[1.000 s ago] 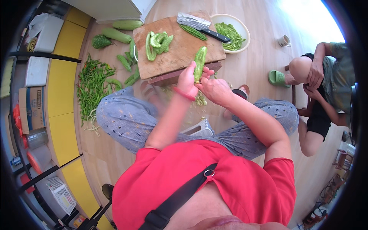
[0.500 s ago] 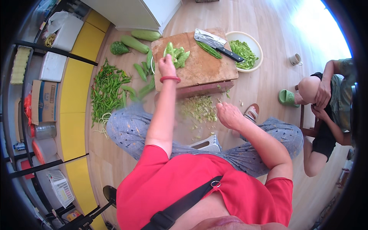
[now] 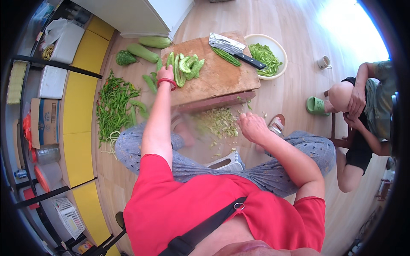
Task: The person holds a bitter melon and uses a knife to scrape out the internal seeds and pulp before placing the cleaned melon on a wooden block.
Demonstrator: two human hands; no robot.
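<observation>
Pale green bitter melon halves (image 3: 183, 67) lie hollowed out on a worn wooden chopping board (image 3: 222, 87). My left hand (image 3: 165, 74), with a red bangle on the wrist, is at the board's left edge, closed around the lower end of one bitter melon half (image 3: 170, 59); its fingertips are partly hidden. My right hand (image 3: 253, 127) hovers above the floor in front of the board, fingers curled together, and what they hold, if anything, is hidden. Below it lies a heap of pale pith scraps (image 3: 218, 121). A cleaver (image 3: 232, 48) rests on the board beside green slices (image 3: 225, 56).
A white bowl (image 3: 285, 64) of green strips stands right of the board. Green chillies (image 3: 113, 106) and long gourds (image 3: 142, 53) lie to the left. A mug (image 3: 323, 62) and a seated person (image 3: 363, 102) are at the right. Yellow-fronted shelves (image 3: 78, 123) line the left.
My left hand has moved left and slightly nearer, from the middle of the bitter melon halves to the board's edge. The halves lie more spread out. My right hand stays almost in place.
</observation>
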